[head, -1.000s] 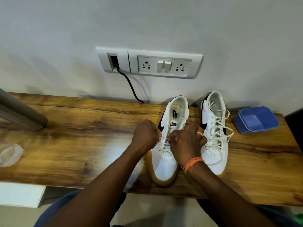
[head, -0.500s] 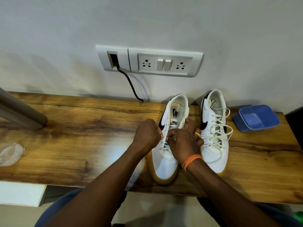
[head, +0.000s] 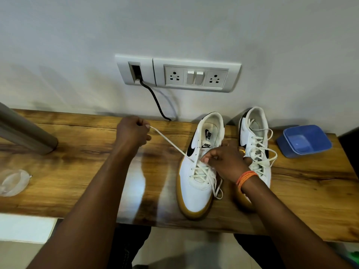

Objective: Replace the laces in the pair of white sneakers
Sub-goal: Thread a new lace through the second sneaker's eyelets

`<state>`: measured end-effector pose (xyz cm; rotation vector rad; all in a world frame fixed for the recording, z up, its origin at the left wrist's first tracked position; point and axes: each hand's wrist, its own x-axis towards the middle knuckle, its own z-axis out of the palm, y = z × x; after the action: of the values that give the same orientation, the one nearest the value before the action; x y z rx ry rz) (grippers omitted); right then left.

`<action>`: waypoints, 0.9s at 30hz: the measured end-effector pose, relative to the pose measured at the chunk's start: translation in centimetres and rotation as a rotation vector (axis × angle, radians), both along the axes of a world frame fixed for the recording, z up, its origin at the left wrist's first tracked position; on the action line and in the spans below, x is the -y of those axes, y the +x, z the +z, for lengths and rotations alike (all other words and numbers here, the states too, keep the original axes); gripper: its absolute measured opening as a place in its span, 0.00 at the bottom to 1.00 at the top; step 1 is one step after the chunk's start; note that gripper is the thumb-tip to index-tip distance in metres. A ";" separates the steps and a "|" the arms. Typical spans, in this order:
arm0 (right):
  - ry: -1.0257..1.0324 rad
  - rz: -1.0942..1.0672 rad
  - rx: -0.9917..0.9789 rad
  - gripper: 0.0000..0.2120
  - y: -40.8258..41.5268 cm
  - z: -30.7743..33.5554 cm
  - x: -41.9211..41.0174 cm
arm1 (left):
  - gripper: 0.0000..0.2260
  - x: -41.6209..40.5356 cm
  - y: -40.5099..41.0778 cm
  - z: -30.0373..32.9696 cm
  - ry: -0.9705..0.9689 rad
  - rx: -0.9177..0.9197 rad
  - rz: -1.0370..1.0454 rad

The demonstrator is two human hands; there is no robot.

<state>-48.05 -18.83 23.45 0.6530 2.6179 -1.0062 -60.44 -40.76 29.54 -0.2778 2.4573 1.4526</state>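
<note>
Two white sneakers with tan soles stand side by side on the wooden table (head: 77, 181), heels to the wall. The left sneaker (head: 196, 191) is laced only over its lower eyelets. My left hand (head: 133, 133) pinches one end of its white lace (head: 171, 144) and holds it taut, up and to the left of the shoe. My right hand (head: 225, 162) rests on the shoe's tongue area, its fingers pinching at the lace by the eyelets. A loose lace end hangs over the shoe's right side. The right sneaker (head: 256, 144) is fully laced, partly hidden by my right hand.
A blue plastic tub (head: 304, 140) sits at the table's right end. A clear plastic bag (head: 12, 182) lies at the left edge. A grey slanted post (head: 23, 131) meets the table at far left. A black cable (head: 155, 100) drops from the wall socket panel (head: 194, 76).
My left hand has drawn away from the left sneaker, up and leftward, pulling a length of lace out taut. My right hand stayed on the shoe.
</note>
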 end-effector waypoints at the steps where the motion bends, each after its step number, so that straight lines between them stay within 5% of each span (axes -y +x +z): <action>1: -0.040 -0.014 -0.031 0.13 -0.1 0.7 -0.2 | 0.05 0.2 -0.1 -0.1 0.004 -0.010 0.022; 3: -0.089 -0.022 -0.092 0.07 -0.1 2.0 -0.7 | 0.05 0.0 -0.1 -0.6 -0.034 -0.005 0.000; 8: -0.126 -0.052 -0.086 0.13 -0.2 2.7 -1.5 | 0.12 -1.8 1.5 -1.7 -0.333 0.151 -0.327; 12: -0.134 -0.045 -0.091 0.18 -0.2 2.6 -1.5 | 0.15 -4.8 4.5 -1.8 -0.232 0.405 -0.441; 21: -0.155 -0.049 -0.099 0.14 -0.3 2.2 -1.9 | 0.08 -7.0 5.8 -3.0 0.000 0.457 -0.289; 27: -0.168 -0.047 -0.106 0.15 -0.1 2.1 -2.3 | 0.08 -3.6 1.5 -1.4 0.158 0.184 0.018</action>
<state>-48.17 -16.57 25.51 0.6403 2.5803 -1.2912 -58.92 -37.20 28.16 -0.3831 2.1880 1.5445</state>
